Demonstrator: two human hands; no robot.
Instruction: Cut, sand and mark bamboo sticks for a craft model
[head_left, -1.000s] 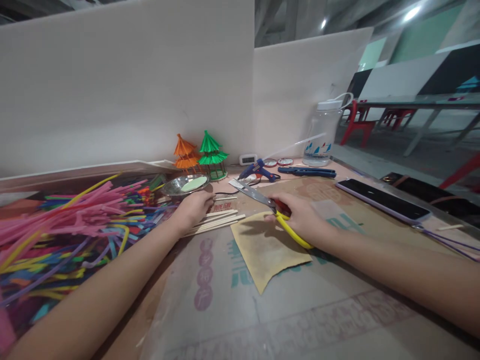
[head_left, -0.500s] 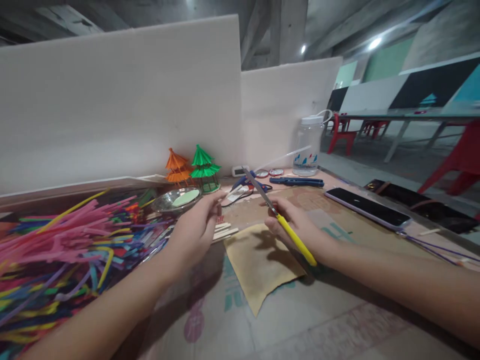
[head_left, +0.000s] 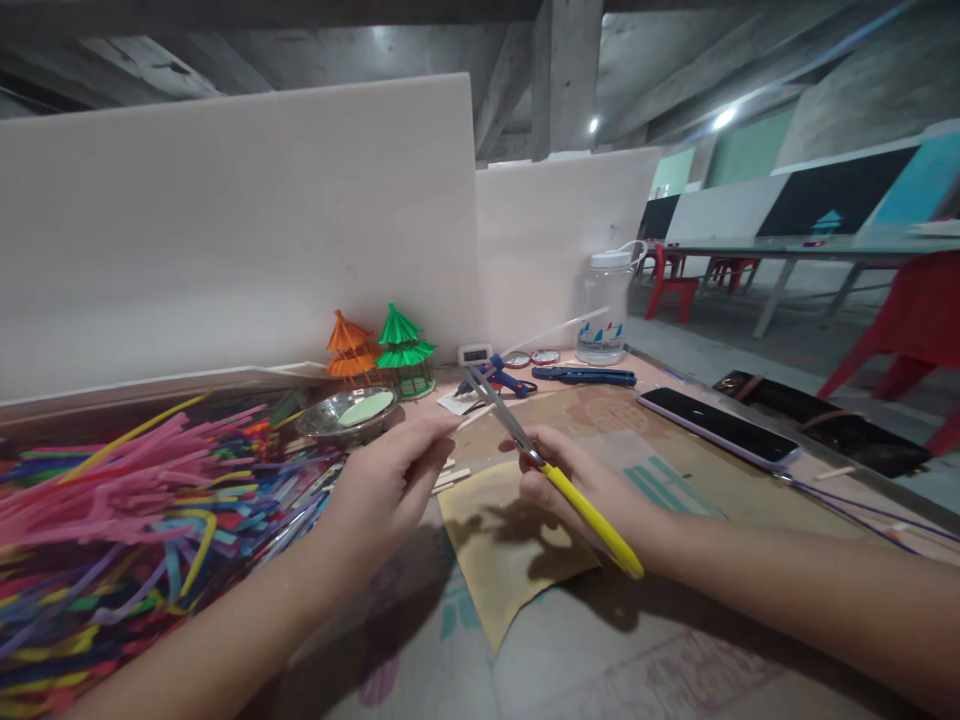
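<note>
Scissors (head_left: 592,517) with yellow handles are gripped in the right hand (head_left: 574,475), at the centre of the frame, fingers closed about the handle. The blades point to the upper left and appear slightly parted. The left hand (head_left: 394,475), left of centre, is closed, with a thin pale stick (head_left: 475,418) pinched at its fingertips. The stick's free end reaches the blades; whether it lies between them or beside them cannot be told. Beneath the scissors, a tan sheet (head_left: 499,560) with one ragged edge lies flat on the covered tabletop (head_left: 600,660). Loose pale sticks (head_left: 451,480) lie at the sheet's upper left edge, partly hidden by the left hand. Coloured fuzzy stems (head_left: 142,470) are heaped at the lower left of the frame. Above the left hand, a metal bowl (head_left: 311,424) holds a pale green disc (head_left: 366,408); behind it stand an orange tiered model (head_left: 349,345) and a green tiered model (head_left: 405,345), both upright. A blue glue gun (head_left: 506,379) lies just beyond the blades, near a small display unit (head_left: 474,355). Right of these are a dark blue tool (head_left: 583,376), lying flat, and an upright clear bottle (head_left: 602,315). Centre right, a phone (head_left: 716,428) lies screen up.
</note>
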